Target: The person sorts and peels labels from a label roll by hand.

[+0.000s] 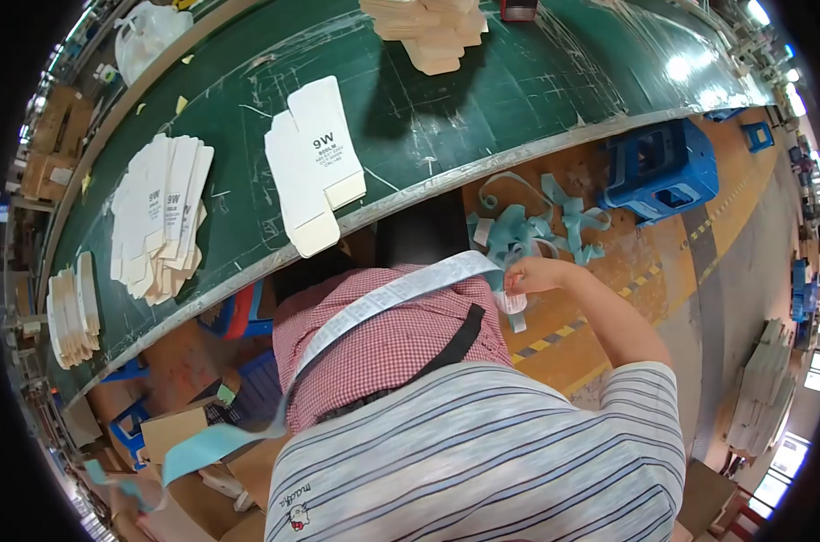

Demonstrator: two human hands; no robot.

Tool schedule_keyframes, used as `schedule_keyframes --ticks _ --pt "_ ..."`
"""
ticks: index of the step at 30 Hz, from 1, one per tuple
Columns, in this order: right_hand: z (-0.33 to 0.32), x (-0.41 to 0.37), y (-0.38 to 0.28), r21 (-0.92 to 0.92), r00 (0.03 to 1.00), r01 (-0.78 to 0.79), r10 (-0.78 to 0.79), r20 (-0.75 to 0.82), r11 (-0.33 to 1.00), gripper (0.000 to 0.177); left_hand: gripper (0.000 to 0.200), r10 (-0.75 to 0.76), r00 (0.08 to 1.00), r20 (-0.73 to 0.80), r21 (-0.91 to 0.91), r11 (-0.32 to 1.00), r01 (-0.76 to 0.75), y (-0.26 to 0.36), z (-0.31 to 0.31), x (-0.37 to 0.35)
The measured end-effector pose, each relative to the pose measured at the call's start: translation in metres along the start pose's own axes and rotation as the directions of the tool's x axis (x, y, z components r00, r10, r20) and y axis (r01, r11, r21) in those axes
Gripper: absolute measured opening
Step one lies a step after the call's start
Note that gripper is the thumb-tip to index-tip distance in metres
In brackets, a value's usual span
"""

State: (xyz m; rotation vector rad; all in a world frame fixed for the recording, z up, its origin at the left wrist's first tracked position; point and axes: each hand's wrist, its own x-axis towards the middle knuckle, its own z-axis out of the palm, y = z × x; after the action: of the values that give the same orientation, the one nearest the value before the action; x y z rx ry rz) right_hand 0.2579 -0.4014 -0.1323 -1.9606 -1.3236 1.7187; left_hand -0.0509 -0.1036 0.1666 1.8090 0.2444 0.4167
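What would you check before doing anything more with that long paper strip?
1. Right hand has a firm pinch on the paper strip: ok.
2. Strip runs unknotted across the lap: ok.
3. Left hand supports the strip's far end: cannot tell, it is out of view.
4. Flat 9W carton lies near the front edge of the green table: ok.
5. Floor below the hand is free of scraps: not ok, a pile of blue strips lies there.
6. Print on the strip is legible: cannot tell.

Long white label strip [401,294] runs diagonally, taut.
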Motion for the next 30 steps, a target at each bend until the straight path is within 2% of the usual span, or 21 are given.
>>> schedule_keyframes --ticks 1,3,5,6,7,8,9,10,11,12,13,14,16,18,20,22,24,26,27,28,30 --pt "-0.007 -0.018 -0.014 0.016 0.999 -0.045 0.045 0.02 0.999 0.024 0.048 -0.091 0.994 0.058 -0.016 0.996 0.092 -0.005 0.0 0.005" --pt "-0.039 -0.058 -0.049 0.108 0.998 -0.028 0.022 0.053 0.994 0.018 0.046 -0.262 0.949 0.175 -0.024 0.962 0.271 -0.012 0.0 0.012" --pt "-0.075 -0.097 -0.078 0.489 0.991 0.107 -0.051 -0.126 0.866 0.011 0.045 -0.411 0.857 0.311 0.006 0.903 0.43 -0.017 0.0 0.02" --pt "-0.085 -0.117 -0.099 0.496 0.932 0.325 -0.182 -0.314 0.805 0.014 0.042 -0.571 0.784 0.243 0.173 0.821 0.545 -0.015 -0.028 -0.013" --pt "-0.093 -0.133 -0.123 0.453 0.82 0.529 -0.295 -0.49 0.718 0.017 0.039 -0.733 0.677 0.062 0.348 0.652 0.674 -0.01 -0.067 -0.067" --pt "-0.099 -0.142 -0.147 0.423 0.805 0.536 -0.291 -0.517 0.73 0.015 0.036 -0.778 0.614 -0.138 0.407 0.52 0.751 -0.008 -0.096 -0.105" --pt "-0.102 -0.147 -0.174 0.392 0.787 0.546 -0.293 -0.542 0.741 0.013 0.033 -0.75 0.614 -0.245 0.394 0.502 0.77 -0.006 -0.106 -0.116" --pt "-0.1 -0.148 -0.209 0.263 0.783 0.505 -0.308 -0.54 0.822 0.011 0.031 -0.677 0.685 -0.268 0.361 0.589 0.723 -0.003 -0.101 -0.112" --pt "-0.094 -0.142 -0.235 0.131 0.761 0.525 -0.395 -0.515 0.841 0.012 0.043 -0.412 0.902 -0.128 0.204 0.879 0.43 0.001 -0.069 -0.079" --pt "-0.089 -0.135 -0.261 -0.002 0.733 0.546 -0.478 -0.484 0.838 0.013 0.06 -0.28 0.959 -0.054 0.184 0.941 0.285 0.002 -0.045 -0.053" --pt "-0.084 -0.128 -0.278 -0.13 0.674 0.626 -0.617 -0.407 0.769 0.019 0.064 -0.165 0.986 -0.037 0.049 0.985 0.167 0.0 -0.014 -0.029" --pt "-0.077 -0.124 -0.294 -0.134 0.658 0.645 -0.636 -0.404 0.753 0.02 0.068 -0.048 0.999 -0.019 -0.09 0.995 0.046 -0.002 0.018 -0.005" --pt "-0.066 -0.124 -0.32 -0.146 0.642 0.645 -0.635 -0.43 0.75 0.021 0.063 -0.046 0.992 0.116 -0.276 0.958 0.076 -0.007 0.039 0.02" --pt "-0.065 -0.125 -0.326 -0.12 0.62 0.654 -0.619 -0.482 0.747 0.024 0.055 -0.137 0.949 0.285 -0.417 0.873 0.251 -0.016 0.045 0.03" --pt "-0.067 -0.123 -0.325 -0.097 0.581 0.691 -0.63 -0.515 0.717 0.026 0.04 -0.261 0.865 0.429 -0.257 0.883 0.393 -0.006 0.032 0.03" --pt "-0.065 -0.116 -0.315 -0.113 0.47 0.779 -0.694 -0.546 0.617 0.032 0.037 -0.153 0.945 0.289 -0.267 0.935 0.233 0.002 0.008 0.021" --pt "-0.076 -0.1 -0.281 -0.441 0.238 0.705 -0.771 -0.591 0.556 0.033 0.037 -0.159 0.984 0.075 -0.074 0.984 0.165 0.012 -0.035 -0.004" --pt "-0.079 -0.093 -0.235 -0.371 0.379 0.581 -0.644 -0.665 0.725 0.034 0.037 -0.191 0.966 -0.174 0.197 0.954 0.224 0.019 -0.082 -0.042" --pt "-0.081 -0.09 -0.208 -0.282 0.487 0.533 -0.562 -0.668 0.797 0.036 0.037 -0.205 0.929 -0.307 0.326 0.895 0.305 0.023 -0.104 -0.067" --pt "-0.079 -0.086 -0.172 -0.15 0.621 0.463 -0.441 -0.648 0.873 0.037 0.038 -0.213 0.871 -0.443 0.428 0.803 0.414 0.027 -0.123 -0.093" --pt "-0.059 -0.071 -0.095 -0.028 0.775 0.29 -0.252 -0.58 0.957 0.041 0.039 -0.217 0.675 -0.705 0.453 0.594 0.665 0.04 -0.154 -0.143"
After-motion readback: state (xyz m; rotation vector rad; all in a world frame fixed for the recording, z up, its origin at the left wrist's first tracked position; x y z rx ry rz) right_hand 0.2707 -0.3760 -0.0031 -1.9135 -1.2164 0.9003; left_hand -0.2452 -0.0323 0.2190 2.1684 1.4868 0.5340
